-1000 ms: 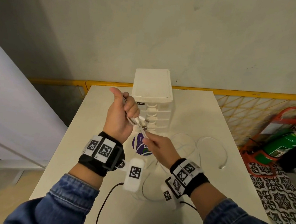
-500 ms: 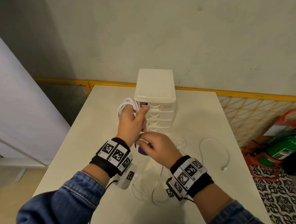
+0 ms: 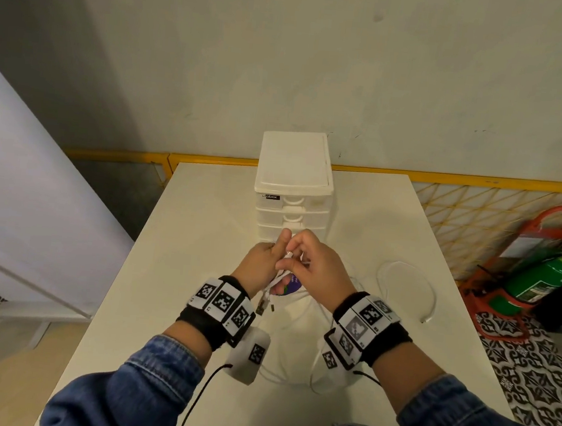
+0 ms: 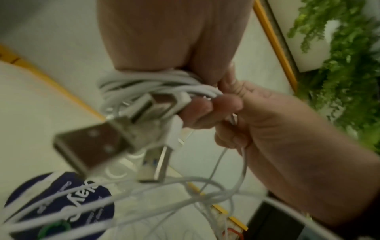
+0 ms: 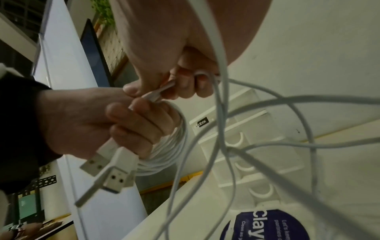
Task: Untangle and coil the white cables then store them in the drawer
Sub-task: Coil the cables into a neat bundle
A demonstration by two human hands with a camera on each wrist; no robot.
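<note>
Left hand grip wraps the coiled white cables, USB plugs dangling clear | right hand pinches a thin cable end, likely tucking it to lock the coil | loose cable lies on the bench | drawer unit closed, just ahead

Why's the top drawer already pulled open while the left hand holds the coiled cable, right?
Not open: the head view shows every drawer of the drawer unit shut. The rest holds; the left hand holds the coiled white cable, the right hand pinching its end.
</note>
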